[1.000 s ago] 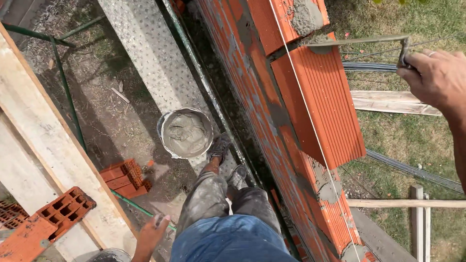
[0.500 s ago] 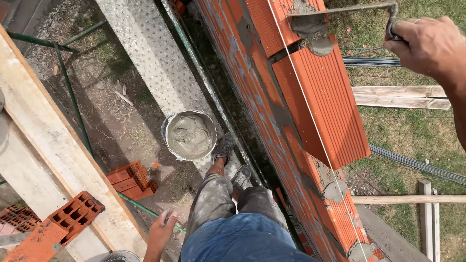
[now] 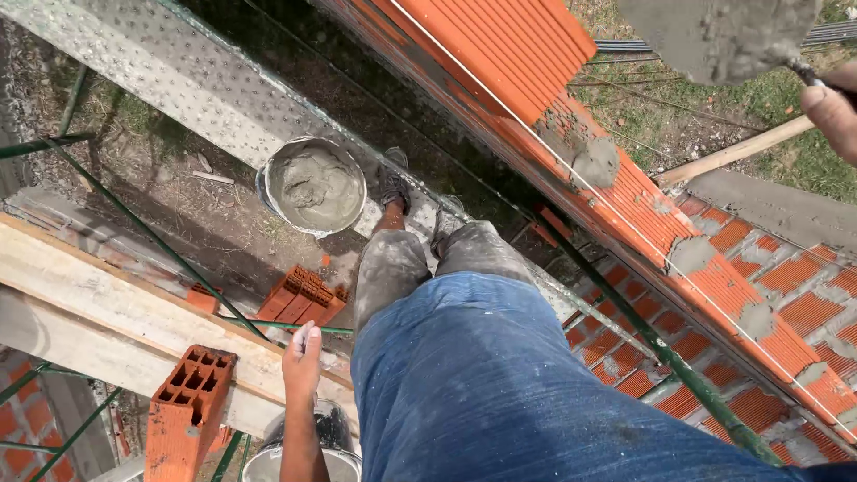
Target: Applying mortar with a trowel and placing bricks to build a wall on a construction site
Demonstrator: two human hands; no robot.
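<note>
Trowel (image 3: pixel 723 36), heaped with mortar, sits clamped in my right hand (image 3: pixel 830 107); tilt it and mortar slides off. Left hand (image 3: pixel 302 361) hangs loosely curled, empty.

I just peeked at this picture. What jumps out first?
The long orange brick wall running from the top down to the right, dotted with grey mortar. Top right, the right hand holds a trowel loaded with wet mortar above it. Far below, beside the person's boots, sits a bucket of mortar.
</note>
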